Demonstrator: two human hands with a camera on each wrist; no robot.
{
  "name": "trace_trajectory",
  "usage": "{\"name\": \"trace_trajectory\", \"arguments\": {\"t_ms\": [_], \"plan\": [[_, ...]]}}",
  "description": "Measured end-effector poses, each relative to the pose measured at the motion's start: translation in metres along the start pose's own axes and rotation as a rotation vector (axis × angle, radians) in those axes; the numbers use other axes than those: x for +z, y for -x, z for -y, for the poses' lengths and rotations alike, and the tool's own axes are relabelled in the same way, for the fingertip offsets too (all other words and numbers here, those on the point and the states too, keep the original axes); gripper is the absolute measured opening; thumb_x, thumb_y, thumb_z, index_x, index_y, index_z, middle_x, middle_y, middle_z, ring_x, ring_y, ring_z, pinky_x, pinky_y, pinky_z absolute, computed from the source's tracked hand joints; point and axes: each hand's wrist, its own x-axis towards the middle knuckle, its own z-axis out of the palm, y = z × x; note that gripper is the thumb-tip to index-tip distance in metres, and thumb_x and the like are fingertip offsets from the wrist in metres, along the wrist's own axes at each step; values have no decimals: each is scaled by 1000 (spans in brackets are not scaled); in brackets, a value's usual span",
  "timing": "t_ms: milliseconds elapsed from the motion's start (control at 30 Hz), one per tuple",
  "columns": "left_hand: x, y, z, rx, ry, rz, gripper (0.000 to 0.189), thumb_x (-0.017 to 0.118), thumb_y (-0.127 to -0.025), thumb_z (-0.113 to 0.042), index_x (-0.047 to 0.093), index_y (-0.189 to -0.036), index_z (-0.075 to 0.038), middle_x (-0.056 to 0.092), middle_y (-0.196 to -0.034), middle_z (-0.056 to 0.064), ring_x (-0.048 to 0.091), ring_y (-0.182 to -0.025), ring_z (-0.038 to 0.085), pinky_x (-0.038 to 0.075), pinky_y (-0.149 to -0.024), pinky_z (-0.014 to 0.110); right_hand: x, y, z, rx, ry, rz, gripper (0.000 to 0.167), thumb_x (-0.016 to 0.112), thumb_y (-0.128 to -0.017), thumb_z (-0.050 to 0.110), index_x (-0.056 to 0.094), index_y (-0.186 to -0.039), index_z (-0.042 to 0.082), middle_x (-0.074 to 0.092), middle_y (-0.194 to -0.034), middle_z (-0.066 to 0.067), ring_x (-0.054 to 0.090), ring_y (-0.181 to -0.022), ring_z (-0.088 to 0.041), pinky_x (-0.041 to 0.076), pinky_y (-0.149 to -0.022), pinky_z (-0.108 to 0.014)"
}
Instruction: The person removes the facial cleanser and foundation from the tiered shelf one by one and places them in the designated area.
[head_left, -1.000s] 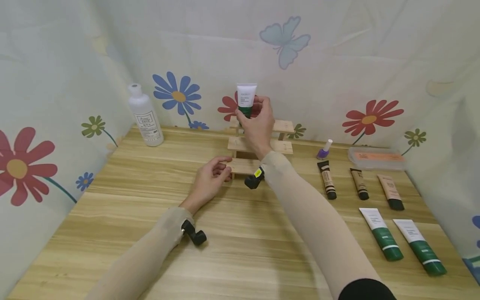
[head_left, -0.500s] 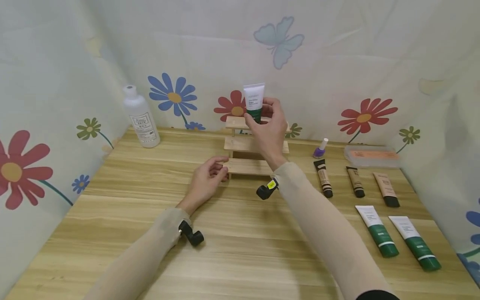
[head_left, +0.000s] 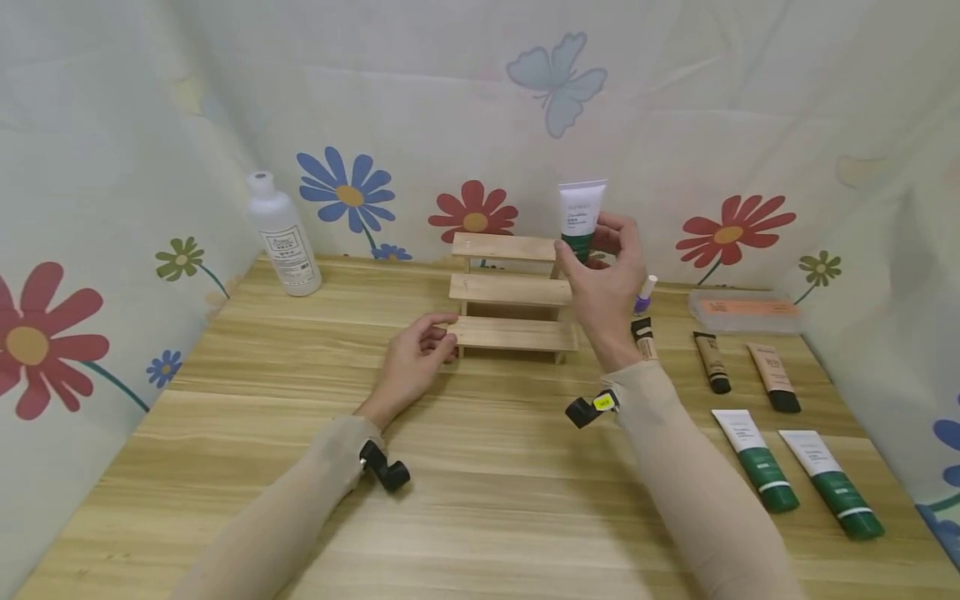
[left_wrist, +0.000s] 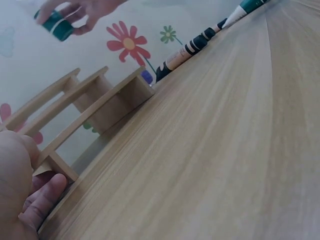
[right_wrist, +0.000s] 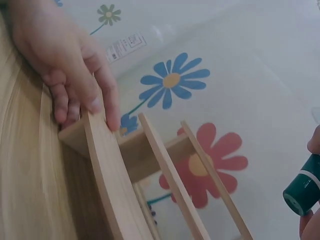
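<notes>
A small three-step wooden display stand (head_left: pixel 513 289) sits at the back middle of the table, its steps bare. My left hand (head_left: pixel 414 360) pinches the left end of its lowest step; the right wrist view shows the thumb and a finger (right_wrist: pixel 106 90) on the board's end. Up at the stand's right side, my right hand (head_left: pixel 609 271) holds a squeeze tube (head_left: pixel 581 218) by its green cap end, white crimped end upward. The left wrist view shows the tube's green cap (left_wrist: pixel 59 27) in the air above the stand.
On the right lie two larger green-and-white tubes (head_left: pixel 757 462), several smaller cosmetic tubes (head_left: pixel 774 379) and a clear flat case (head_left: pixel 742 310). A purple nail polish bottle (head_left: pixel 643 298) is partly behind my right hand. A white bottle (head_left: pixel 283 237) stands at the back left, before a flowered curtain (head_left: pixel 420 92).
My right hand has moved right with the tube, from over the stand's upper steps to its right side, uncovering the steps. My left hand stays at the lowest step.
</notes>
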Motion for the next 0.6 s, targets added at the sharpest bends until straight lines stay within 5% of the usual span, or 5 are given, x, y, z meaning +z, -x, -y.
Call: {"name": "trace_trajectory", "arguments": {"t_ms": [333,600], "plan": [[3,-1,-1,-3,-3,-1,32,67,-114,-16,69,-147,-15,75,-114,13,79,-93,26,69,-83,31,-70,8,-9,42,125,-96,49,90,-95,12,68,-139,11,67,-121,3,64,-109,-13,57,-87,-25],[2,0,-1,-11,4,-9,32,67,-114,-16,70,-146,-14,75,-114,17,80,-95,31,69,-86,38,-112,20,-9,119,169,-120,53,90,-96,18,65,-143,18,63,-123,10,62,-112,-12,56,-88,-24]]}}
